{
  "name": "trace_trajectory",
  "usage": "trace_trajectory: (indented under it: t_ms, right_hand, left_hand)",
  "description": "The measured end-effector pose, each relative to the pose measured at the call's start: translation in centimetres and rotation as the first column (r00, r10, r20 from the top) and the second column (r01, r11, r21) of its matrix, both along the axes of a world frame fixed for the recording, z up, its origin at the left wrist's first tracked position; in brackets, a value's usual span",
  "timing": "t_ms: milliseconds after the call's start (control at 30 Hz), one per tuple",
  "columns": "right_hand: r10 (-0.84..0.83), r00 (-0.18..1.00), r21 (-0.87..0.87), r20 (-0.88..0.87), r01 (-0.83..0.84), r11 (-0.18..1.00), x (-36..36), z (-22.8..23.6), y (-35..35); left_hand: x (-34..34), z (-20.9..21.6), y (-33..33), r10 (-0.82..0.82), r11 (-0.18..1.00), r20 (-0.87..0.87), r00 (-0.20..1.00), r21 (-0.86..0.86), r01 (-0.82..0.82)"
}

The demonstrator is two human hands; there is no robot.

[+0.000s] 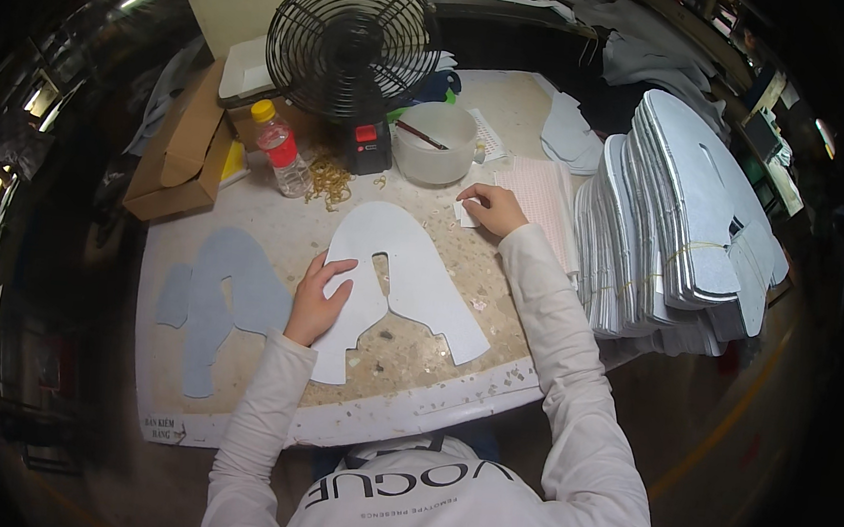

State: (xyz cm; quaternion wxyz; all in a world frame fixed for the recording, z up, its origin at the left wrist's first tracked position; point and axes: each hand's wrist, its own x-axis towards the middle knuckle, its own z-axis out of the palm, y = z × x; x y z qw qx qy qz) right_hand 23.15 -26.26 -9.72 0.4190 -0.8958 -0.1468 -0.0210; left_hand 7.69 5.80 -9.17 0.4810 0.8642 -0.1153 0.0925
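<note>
A white arch-shaped cut piece (417,263) with a slot in its middle lies flat on the worktable (498,315). My left hand (316,299) rests on its left edge, thumb and fingers apart. Farther off and to the right, my right hand (495,210) has its fingertips closed on a small white slip (465,214), which lies at the table surface. A grey-blue piece (208,300) of similar shape lies to the left of my left hand, with a smaller grey-blue part along its left side.
Tied stacks of pale cut pieces (662,214) stand at the right edge. A black fan (354,47), translucent tub (437,144), bottle with yellow cap (281,151) and heap of rubber bands (330,183) line the back. At far left sits a cardboard box (175,157); printed sheets (538,198) lie beside the stacks.
</note>
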Motion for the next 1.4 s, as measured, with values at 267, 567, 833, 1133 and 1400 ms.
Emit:
trace_trajectory:
  t_ms: [267,567,833,1133,1400]
  right_hand:
    - [0.011,0.999,0.027,0.030,-0.012,1.000,0.0,-0.3,0.0]
    - [-0.001,0.999,-0.038,-0.048,-0.001,0.999,-0.7,0.9,0.0]
    - [0.129,0.991,0.229,-0.030,-0.119,0.966,-1.7,2.9,1.7]
    - [0.628,0.768,0.225,-0.123,-0.595,0.772,-9.5,6.4,9.9]
    - [0.129,0.970,0.122,0.204,-0.156,0.980,-3.8,7.2,3.4]
  left_hand:
    - [-0.1,0.0,0.1,0.005,1.000,-0.009,1.000,0.011,-0.005]
    - [-1.0,1.8,-1.2,0.122,0.931,0.221,0.968,0.313,-0.189]
    - [-1.4,2.6,-2.2,-0.164,0.952,-0.106,0.981,-0.279,0.129]
    - [-1.8,1.8,-4.2,-0.622,0.385,-0.299,0.723,-0.921,-0.050]
    - [-0.8,3.5,-0.7,-0.261,0.516,-0.404,0.877,-0.826,-0.227]
